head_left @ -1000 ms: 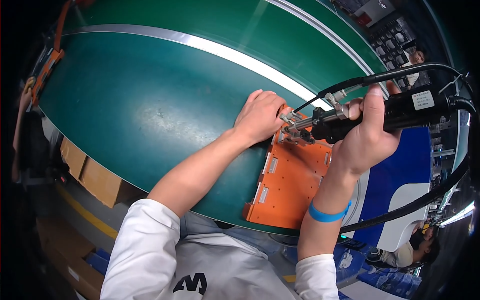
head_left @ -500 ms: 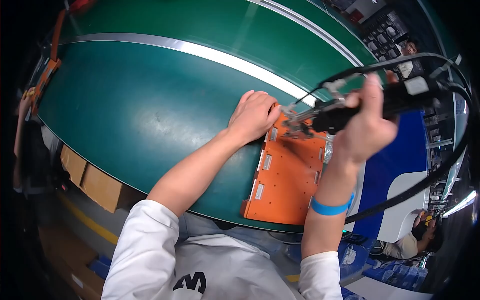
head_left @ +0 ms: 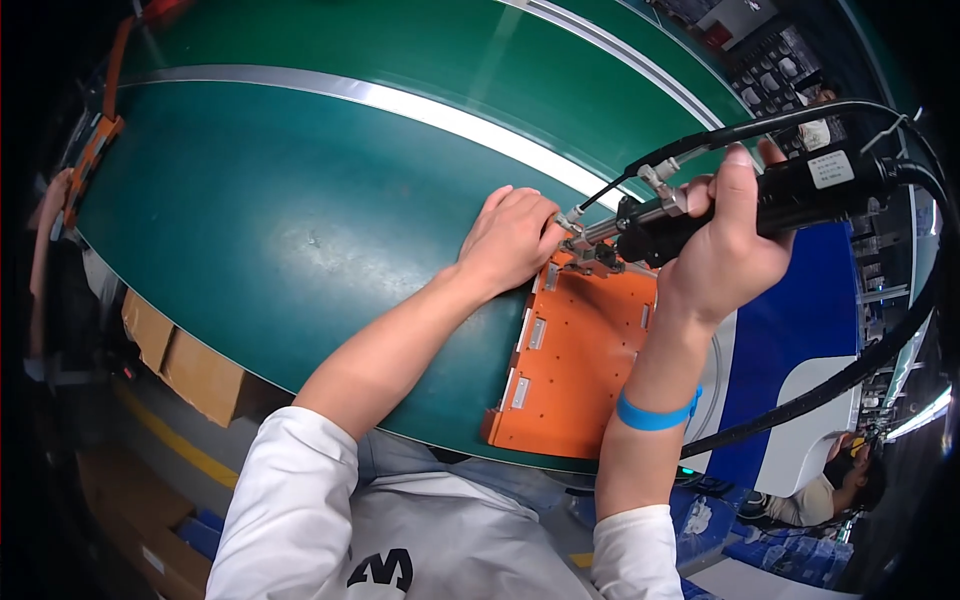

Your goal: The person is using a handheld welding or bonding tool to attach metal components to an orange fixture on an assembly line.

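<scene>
An orange metal panel, with small silver plates along its side edges and small holes across its face, lies on the green work table. My left hand grips its far left corner, the thumb by the edge. My right hand is wrapped round a black power screwdriver, thumb raised along the body. The screwdriver lies nearly level, and its metal nose reaches the panel's far end close to my left thumb. Whether the tip touches the panel is hidden by the nose fittings. A blue band circles my right wrist.
A thick black hose loops from the screwdriver down on the right. Past a silver rail runs a green belt surface. Cardboard boxes stand below the table at left. Other people are at the far left and right.
The screwdriver, blurred before, is now sharp, and its nose has tilted slightly. My right forearm has moved a little left. The panel has barely shifted under my left hand.
</scene>
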A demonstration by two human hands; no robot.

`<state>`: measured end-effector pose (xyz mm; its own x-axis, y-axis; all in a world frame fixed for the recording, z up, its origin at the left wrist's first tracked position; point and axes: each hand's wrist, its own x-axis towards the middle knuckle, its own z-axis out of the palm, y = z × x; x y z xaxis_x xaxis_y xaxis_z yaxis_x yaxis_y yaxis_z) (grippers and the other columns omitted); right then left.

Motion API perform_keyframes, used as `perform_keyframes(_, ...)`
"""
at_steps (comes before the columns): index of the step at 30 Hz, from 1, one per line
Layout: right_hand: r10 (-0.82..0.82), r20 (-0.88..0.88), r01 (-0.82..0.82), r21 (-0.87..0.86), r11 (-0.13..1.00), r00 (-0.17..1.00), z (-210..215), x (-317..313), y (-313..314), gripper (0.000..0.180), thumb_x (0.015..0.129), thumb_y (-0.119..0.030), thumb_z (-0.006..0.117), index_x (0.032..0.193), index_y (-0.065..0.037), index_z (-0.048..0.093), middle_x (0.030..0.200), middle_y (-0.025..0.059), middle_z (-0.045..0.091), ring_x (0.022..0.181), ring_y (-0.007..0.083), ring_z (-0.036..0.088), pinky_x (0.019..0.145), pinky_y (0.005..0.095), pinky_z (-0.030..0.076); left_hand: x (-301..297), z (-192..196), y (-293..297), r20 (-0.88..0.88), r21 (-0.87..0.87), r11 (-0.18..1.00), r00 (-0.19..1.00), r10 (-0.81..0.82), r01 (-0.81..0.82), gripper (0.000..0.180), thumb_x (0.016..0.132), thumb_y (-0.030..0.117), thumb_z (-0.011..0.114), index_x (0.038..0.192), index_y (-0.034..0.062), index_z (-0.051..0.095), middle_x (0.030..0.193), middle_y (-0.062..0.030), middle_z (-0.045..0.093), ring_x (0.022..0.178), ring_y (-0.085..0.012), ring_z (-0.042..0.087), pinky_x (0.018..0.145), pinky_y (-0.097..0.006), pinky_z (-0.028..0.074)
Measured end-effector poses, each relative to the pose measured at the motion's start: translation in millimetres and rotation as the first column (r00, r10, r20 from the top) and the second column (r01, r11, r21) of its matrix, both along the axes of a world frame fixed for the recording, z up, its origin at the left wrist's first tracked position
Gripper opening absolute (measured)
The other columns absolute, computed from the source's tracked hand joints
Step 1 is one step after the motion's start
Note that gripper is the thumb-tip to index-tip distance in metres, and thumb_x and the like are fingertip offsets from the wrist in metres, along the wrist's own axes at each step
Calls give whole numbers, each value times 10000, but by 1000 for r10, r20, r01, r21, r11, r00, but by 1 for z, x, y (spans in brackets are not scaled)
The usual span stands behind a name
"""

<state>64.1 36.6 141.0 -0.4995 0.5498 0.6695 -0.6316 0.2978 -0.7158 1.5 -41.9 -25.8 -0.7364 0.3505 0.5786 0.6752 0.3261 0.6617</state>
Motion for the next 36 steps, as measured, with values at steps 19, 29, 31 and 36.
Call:
perform_keyframes(19, -2, -3, 2, -4, 1000, 1000, -4, -5, 3, 270, 839, -26, 574, 1080, 73, 502, 664, 52, 522, 497, 92, 470, 479, 229, 402, -1, -1, 1, -31, -9, 1000, 999, 27, -28, 162, 848, 195, 519, 804, 44, 559, 867, -95, 580, 965, -250, 528, 974, -413, 327)
perform_keyframes(29, 10, -8, -11, -23, 1000, 1000, -3, -6, 3, 237, 842, -13, 563, 1057, 66, 502, 673, 55, 526, 503, 90, 469, 476, 227, 402, -2, 0, 2, -34, -7, 999, 999, 36, -36, 190, 857, 233, 531, 818, 50, 569, 856, -91, 579, 965, -248, 529, 973, -412, 329)
perform_keyframes(31, 14, -11, -14, -35, 999, 1000, -3, -6, 3, 232, 842, -12, 562, 1053, 63, 502, 674, 55, 527, 504, 88, 468, 475, 225, 402, -2, 0, 3, -32, 3, 999, 999, 37, -37, 194, 857, 236, 532, 825, 49, 573, 856, -91, 580, 964, -248, 530, 972, -411, 329)
perform_keyframes(36, 25, -14, -25, -35, 999, 1000, -6, -7, 6, 198, 844, -10, 559, 1028, 45, 514, 676, 53, 527, 506, 85, 467, 473, 221, 403, -1, -2, 2, -29, -6, 999, 999, 38, -38, 200, 858, 242, 535, 849, 48, 584, 863, -93, 584, 968, -248, 532, 971, -407, 330)
